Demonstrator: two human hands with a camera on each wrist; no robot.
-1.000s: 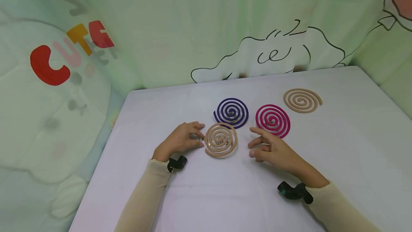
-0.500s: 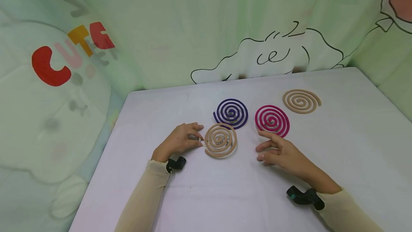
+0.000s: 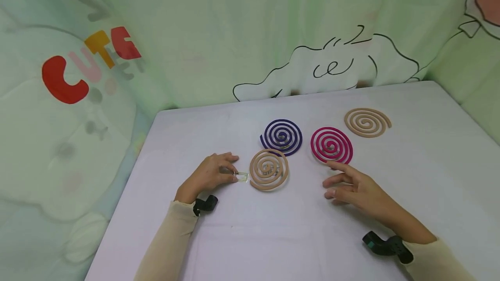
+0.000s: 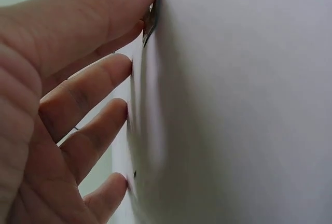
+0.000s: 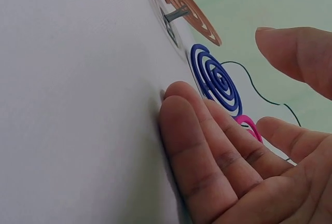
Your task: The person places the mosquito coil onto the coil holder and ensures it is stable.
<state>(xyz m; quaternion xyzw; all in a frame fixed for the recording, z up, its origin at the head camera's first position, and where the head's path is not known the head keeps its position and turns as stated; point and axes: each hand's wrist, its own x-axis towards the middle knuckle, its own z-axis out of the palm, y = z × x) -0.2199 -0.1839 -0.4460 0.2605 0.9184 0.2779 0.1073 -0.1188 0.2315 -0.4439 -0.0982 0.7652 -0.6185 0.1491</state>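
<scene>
My left hand pinches a small thin metal stand, a shiny rectangular frame, between thumb and fingers just above the table. In the left wrist view, the metal's edge shows by the thumb tip. Just right of it is a tan mosquito coil. The right wrist view shows this coil raised on a metal support. My right hand is relaxed and holds nothing, its forefinger tip at the near edge of a pink mosquito coil.
A dark blue mosquito coil lies behind the tan one, which overlaps its near edge. Another tan coil lies farther back on the right. All are on a white-covered table with a printed curtain behind.
My left hand has drawn left from the tan coil, bringing the small metal stand out into fuller view. My right hand has moved right, along the near side of the pink coil.
</scene>
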